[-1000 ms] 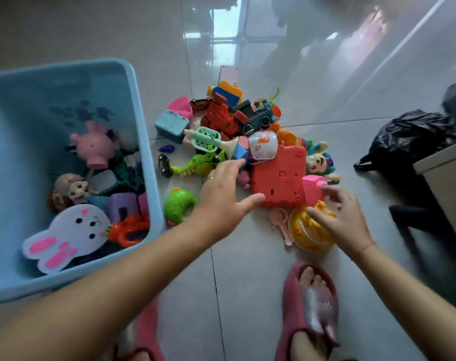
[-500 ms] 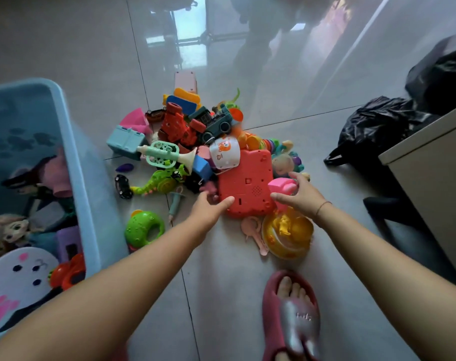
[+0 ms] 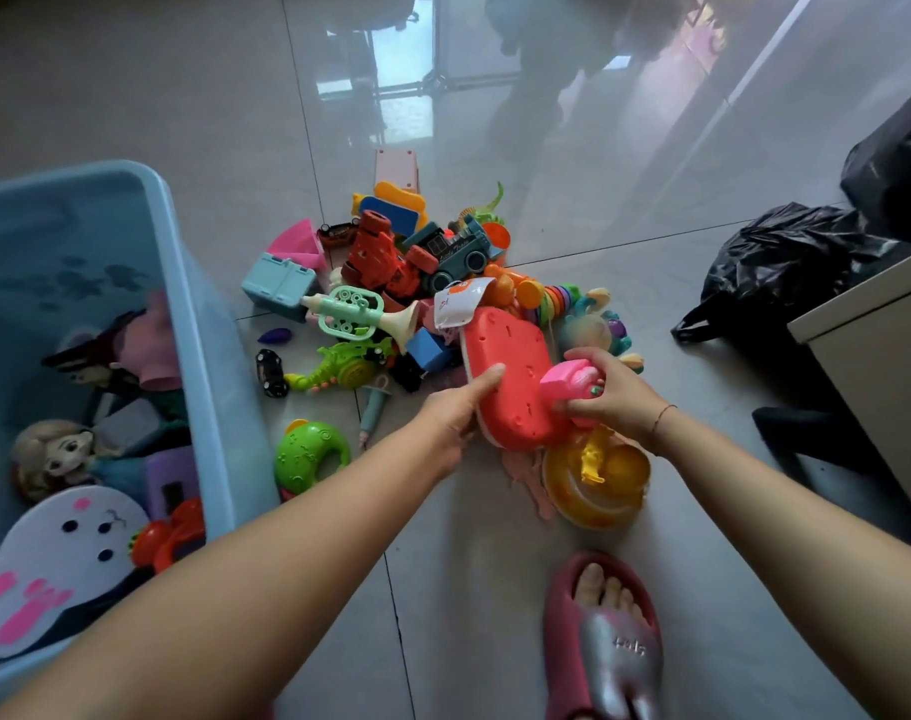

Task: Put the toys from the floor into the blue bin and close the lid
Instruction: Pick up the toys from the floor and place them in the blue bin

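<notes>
Two bare hands meet over a pile of toys on a glossy tiled floor. The left hand [image 3: 456, 414] grips the near-left edge of a red-orange toy board [image 3: 513, 374], thumb on top, the other fingers hidden beneath. The right hand [image 3: 618, 393] curls its fingers round a pink toy [image 3: 567, 383] that touches the board's right edge. The board sits tilted, its far end against the pile. Just beside it, nearer the person, lies a yellow round toy [image 3: 596, 483].

To the left, a green round toy [image 3: 310, 454] lies near the blue bin [image 3: 219, 366]. The bin stands open at the left edge of the view and holds a doll [image 3: 53, 454], a white rabbit-shaped board [image 3: 53, 556] and other toys. Farther out in the pile are a mint toy trumpet [image 3: 357, 317] and a dark toy truck [image 3: 453, 252]. Black plastic bags [image 3: 786, 267] slump at the right, beside a pale cabinet corner [image 3: 879, 366]. A foot in a dark red slipper [image 3: 611, 652] stands at the bottom.
</notes>
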